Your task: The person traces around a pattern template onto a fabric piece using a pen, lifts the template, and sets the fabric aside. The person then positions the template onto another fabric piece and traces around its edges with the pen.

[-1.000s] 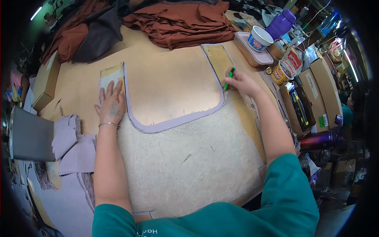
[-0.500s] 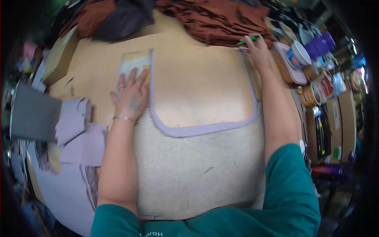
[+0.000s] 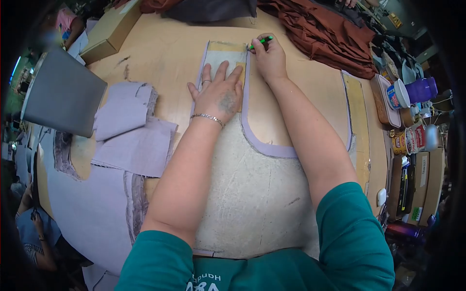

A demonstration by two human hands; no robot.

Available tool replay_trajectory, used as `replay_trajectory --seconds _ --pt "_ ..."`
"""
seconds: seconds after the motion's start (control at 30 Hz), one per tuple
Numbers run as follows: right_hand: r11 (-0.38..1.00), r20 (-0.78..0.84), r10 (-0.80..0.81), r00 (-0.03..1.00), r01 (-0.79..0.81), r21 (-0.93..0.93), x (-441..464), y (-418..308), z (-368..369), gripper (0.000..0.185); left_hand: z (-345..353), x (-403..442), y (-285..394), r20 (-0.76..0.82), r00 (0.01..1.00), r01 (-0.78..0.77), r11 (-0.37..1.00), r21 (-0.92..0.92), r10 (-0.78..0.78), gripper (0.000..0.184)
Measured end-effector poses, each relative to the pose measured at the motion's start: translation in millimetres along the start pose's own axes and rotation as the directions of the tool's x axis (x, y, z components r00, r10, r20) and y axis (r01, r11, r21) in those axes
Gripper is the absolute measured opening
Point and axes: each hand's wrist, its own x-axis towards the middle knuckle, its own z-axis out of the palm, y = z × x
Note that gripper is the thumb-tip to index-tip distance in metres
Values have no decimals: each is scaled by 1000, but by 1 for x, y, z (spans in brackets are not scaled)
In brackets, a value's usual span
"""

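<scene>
A pale, worn pattern board point(image 3: 257, 194) with a U-shaped cutout lies on lavender fabric point(image 3: 264, 148), whose edge shows as a strip along the cutout. My left hand point(image 3: 223, 94) rests flat, fingers spread, on the board's left strap. My right hand point(image 3: 269, 58) is closed around a green pen point(image 3: 263, 41). The pen's tip is at the top right corner of that same strap. On the right, the other strap point(image 3: 358, 106) has a yellowish surface and lies untouched.
Folded lavender pieces point(image 3: 131, 131) and a grey box-like object point(image 3: 63, 92) are at the left. A cardboard box point(image 3: 111, 31) stands behind them. Rust-coloured cloth point(image 3: 325, 34) is at the back. Tubs point(image 3: 398, 94) and an open carton point(image 3: 429, 179) line the right. Parts of other people show at the left edge.
My right hand has moved with the pen from the right strap to the top of the left strap. My left hand stays on the left strap. The view has turned left.
</scene>
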Motion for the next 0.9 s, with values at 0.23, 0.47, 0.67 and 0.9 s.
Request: replay_trajectory --seconds 0.23,0.47,0.67,0.9 --pt "955 287 -83 954 158 -249 -102 -89 -39 12 0 0 0 5 1000 18 1000 -22 -18 40" --pt "950 482 24 876 131 -284 -169 -124 -133 13 2 2 -1 2 1000 19 999 30 -19 41" --pt "902 326 377 867 -265 -341 -143 -82 -284 8 -5 1 6 34 999 31 997 66 -33 41" --pt "777 218 459 861 -270 -568 -34 -29 -302 24 -5 2 9 52 998 28 991 130 -35 40"
